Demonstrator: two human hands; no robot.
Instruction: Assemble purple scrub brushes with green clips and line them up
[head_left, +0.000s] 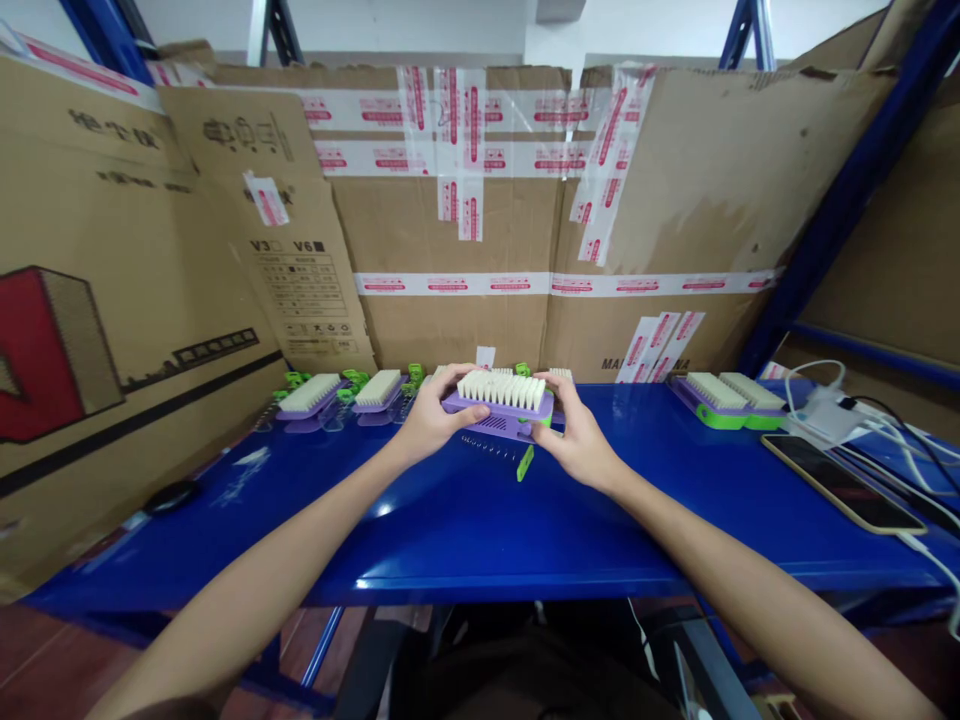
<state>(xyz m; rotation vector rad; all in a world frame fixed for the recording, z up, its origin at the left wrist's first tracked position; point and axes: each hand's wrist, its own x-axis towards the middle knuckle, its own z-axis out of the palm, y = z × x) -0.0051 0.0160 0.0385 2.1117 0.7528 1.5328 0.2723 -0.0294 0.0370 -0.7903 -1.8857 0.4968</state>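
Observation:
Between my two hands, raised above the blue table, is a purple scrub brush [501, 392] with cream bristles facing up and a bit of green at its right end. My left hand [435, 415] is closed around its left end, thumb along the near side. At the right end, my right hand [574, 438] grips it with the thumb on the near edge. Just below the brush are a thin dark coil [489, 448] and a small green clip [525, 463]; whether they are attached to it I cannot tell.
More brushes with green clips and clear coils, such as a purple one [310, 395], line the table's back left. Two joined brushes [731, 393] sit at right, near a phone [840, 482] and a white charger with cables [825, 415]. Taped cardboard [457, 230] walls the back.

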